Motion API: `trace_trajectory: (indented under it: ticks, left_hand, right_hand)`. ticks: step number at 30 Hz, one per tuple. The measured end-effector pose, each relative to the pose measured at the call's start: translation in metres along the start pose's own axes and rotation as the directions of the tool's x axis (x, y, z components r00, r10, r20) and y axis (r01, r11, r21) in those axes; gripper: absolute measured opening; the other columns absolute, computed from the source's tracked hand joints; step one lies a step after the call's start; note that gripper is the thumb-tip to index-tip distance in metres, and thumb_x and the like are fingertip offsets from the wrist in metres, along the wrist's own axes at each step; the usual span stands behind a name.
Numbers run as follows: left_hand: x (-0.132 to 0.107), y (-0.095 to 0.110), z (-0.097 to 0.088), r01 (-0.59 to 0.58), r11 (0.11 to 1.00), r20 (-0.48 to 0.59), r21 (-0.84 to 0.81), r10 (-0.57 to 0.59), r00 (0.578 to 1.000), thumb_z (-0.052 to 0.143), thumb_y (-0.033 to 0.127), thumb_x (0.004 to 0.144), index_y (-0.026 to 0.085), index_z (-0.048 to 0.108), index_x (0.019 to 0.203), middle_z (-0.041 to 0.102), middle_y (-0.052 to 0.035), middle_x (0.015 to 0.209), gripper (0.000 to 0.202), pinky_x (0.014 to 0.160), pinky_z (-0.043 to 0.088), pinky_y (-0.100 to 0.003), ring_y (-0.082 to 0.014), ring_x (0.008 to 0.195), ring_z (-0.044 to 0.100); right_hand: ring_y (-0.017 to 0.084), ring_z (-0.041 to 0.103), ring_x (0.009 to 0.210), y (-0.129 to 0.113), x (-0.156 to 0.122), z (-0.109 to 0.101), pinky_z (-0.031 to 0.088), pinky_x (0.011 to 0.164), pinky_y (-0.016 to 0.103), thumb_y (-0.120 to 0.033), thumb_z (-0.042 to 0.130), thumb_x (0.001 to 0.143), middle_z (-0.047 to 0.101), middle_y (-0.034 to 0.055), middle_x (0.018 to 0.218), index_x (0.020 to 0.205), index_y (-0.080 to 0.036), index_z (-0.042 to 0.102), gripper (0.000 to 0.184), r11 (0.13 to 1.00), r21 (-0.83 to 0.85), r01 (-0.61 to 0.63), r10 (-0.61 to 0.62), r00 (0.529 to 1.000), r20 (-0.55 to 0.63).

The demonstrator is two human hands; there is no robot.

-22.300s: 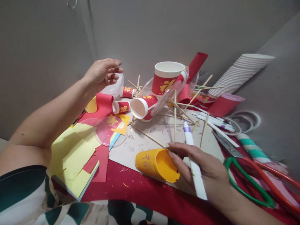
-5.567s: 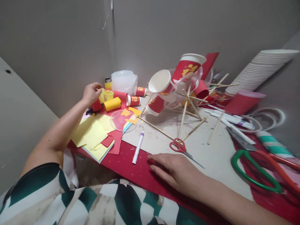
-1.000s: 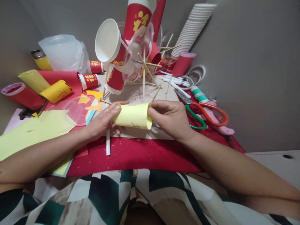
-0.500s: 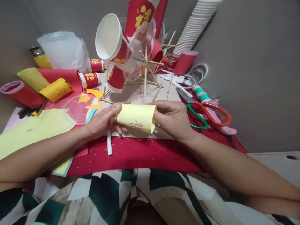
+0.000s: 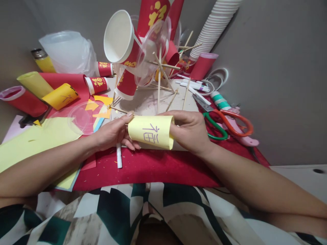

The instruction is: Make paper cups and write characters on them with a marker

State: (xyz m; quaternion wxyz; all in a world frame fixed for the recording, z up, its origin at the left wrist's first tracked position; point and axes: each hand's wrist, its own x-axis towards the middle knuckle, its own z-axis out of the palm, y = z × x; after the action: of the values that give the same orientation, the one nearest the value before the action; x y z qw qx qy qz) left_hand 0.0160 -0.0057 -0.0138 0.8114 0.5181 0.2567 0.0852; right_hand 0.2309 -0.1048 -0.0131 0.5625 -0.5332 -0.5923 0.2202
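A pale yellow paper tube [image 5: 150,132] with a hand-drawn character on it lies sideways between my two hands, just above the red table cover [image 5: 153,168]. My left hand [image 5: 112,132] pinches its left end with thumb on top. My right hand [image 5: 191,131] grips its right end, fingers curled round the rim. A white marker pen [image 5: 119,157] lies on the cover under my left hand.
Behind stands a structure of red paper cups and wooden sticks [image 5: 143,51]. Yellow and red tubes [image 5: 60,97], yellow paper sheets [image 5: 33,139] and a clear lid [image 5: 81,117] lie left. Scissors [image 5: 224,122], pens, tape rings and a stack of white cups [image 5: 214,27] are right.
The tube has been turned in my hands so the drawn character now faces up; it also sits slightly lower and nearer to me.
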Motion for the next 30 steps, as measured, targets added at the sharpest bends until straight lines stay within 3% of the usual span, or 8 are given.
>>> trace_trajectory:
  ticks: [4, 8, 10, 15, 21, 23, 26, 30]
  left_hand:
    - [-0.0002, -0.0005, 0.0, -0.078, 0.997, -0.005, -0.024, 0.078, 0.997, 0.051, 0.057, 0.1, 0.013, 0.061, 0.134, 0.078, -0.0179, 0.113, 0.056, 0.065, 0.066, -0.027, -0.0233, 0.082, 0.079]
    - [-0.0013, 0.0015, 0.0026, -0.131, 0.99, -0.057, -0.043, 0.128, 0.99, 0.063, 0.045, 0.096, 0.015, 0.061, 0.132, 0.077, -0.0164, 0.116, 0.046, 0.064, 0.067, -0.027, -0.0227, 0.086, 0.078]
    - [-0.0011, 0.0023, 0.0027, -0.118, 0.991, -0.064, -0.056, 0.115, 0.991, 0.063, 0.045, 0.096, 0.014, 0.063, 0.128, 0.078, -0.0164, 0.11, 0.045, 0.062, 0.067, -0.027, -0.0216, 0.081, 0.077]
    - [-0.0002, 0.0026, 0.0021, -0.051, 0.998, -0.081, -0.043, 0.048, 0.996, 0.057, 0.045, 0.099, 0.011, 0.064, 0.125, 0.079, -0.0151, 0.095, 0.044, 0.06, 0.065, -0.024, -0.0184, 0.068, 0.076]
    - [-0.0014, 0.0048, 0.0036, -0.016, 1.0, -0.067, -0.018, 0.015, 0.998, 0.048, 0.06, 0.1, 0.015, 0.057, 0.139, 0.079, -0.014, 0.096, 0.06, 0.058, 0.064, -0.023, -0.0208, 0.067, 0.078]
    - [-0.0027, 0.0052, 0.0045, -0.055, 0.998, -0.069, -0.024, 0.054, 0.996, 0.059, 0.06, 0.095, 0.018, 0.055, 0.141, 0.08, -0.0123, 0.099, 0.062, 0.059, 0.064, -0.024, -0.0209, 0.07, 0.079]
    - [-0.0047, 0.0045, 0.0052, -0.085, 0.996, -0.062, -0.036, 0.083, 0.995, 0.079, 0.043, 0.085, 0.02, 0.058, 0.137, 0.08, -0.009, 0.099, 0.06, 0.062, 0.065, -0.023, -0.019, 0.075, 0.078]
    - [-0.0041, 0.0039, 0.0023, -0.05, 0.996, -0.034, -0.08, 0.048, 0.998, 0.082, 0.04, 0.083, 0.017, 0.063, 0.128, 0.08, -0.0082, 0.09, 0.054, 0.062, 0.065, -0.022, -0.0195, 0.072, 0.079]
  right_hand:
    - [0.02, 0.074, 0.069, 0.0002, 0.0019, -0.0002, 0.059, 0.059, 0.029, -0.023, 0.075, 0.076, 0.078, 0.0006, 0.074, 0.071, -0.024, 0.078, 0.006, 0.997, 0.014, -0.082, 0.083, 0.996, -0.043]
    - [0.019, 0.072, 0.066, 0.0, 0.0037, 0.0007, 0.057, 0.056, 0.028, -0.027, 0.075, 0.077, 0.076, 0.0005, 0.07, 0.07, -0.022, 0.077, 0.009, 0.991, 0.019, -0.135, 0.135, 0.991, 0.002]
    - [0.019, 0.074, 0.072, 0.0002, 0.0041, 0.0014, 0.059, 0.062, 0.028, -0.025, 0.074, 0.075, 0.078, 0.0013, 0.078, 0.078, -0.022, 0.079, 0.006, 0.991, 0.036, -0.126, 0.125, 0.992, 0.013]
    - [0.02, 0.077, 0.088, -0.0011, 0.0039, 0.0009, 0.064, 0.073, 0.031, -0.022, 0.074, 0.074, 0.082, 0.0035, 0.099, 0.109, -0.024, 0.079, 0.035, 0.997, 0.044, -0.064, 0.065, 0.998, -0.002]
    - [0.021, 0.074, 0.072, -0.0031, 0.004, -0.0002, 0.061, 0.062, 0.031, -0.022, 0.07, 0.077, 0.078, -0.0003, 0.074, 0.071, -0.026, 0.077, 0.01, 0.996, -0.007, -0.092, 0.092, 0.996, -0.007]
    - [0.02, 0.071, 0.065, -0.0031, 0.0045, 0.0002, 0.058, 0.056, 0.031, -0.026, 0.073, 0.078, 0.075, -0.0012, 0.068, 0.067, -0.025, 0.075, 0.011, 0.993, 0.012, -0.121, 0.121, 0.993, -0.014]
    - [0.017, 0.066, 0.057, -0.0027, 0.0053, 0.0006, 0.055, 0.052, 0.029, -0.035, 0.076, 0.081, 0.07, -0.0018, 0.061, 0.061, -0.024, 0.069, 0.024, 0.985, 0.049, -0.165, 0.165, 0.986, 0.006]
    - [0.019, 0.071, 0.066, 0.001, 0.0067, -0.0011, 0.056, 0.055, 0.03, -0.047, 0.073, 0.086, 0.073, 0.0004, 0.069, 0.072, -0.024, 0.073, 0.027, 0.986, 0.047, -0.161, 0.16, 0.987, 0.016]
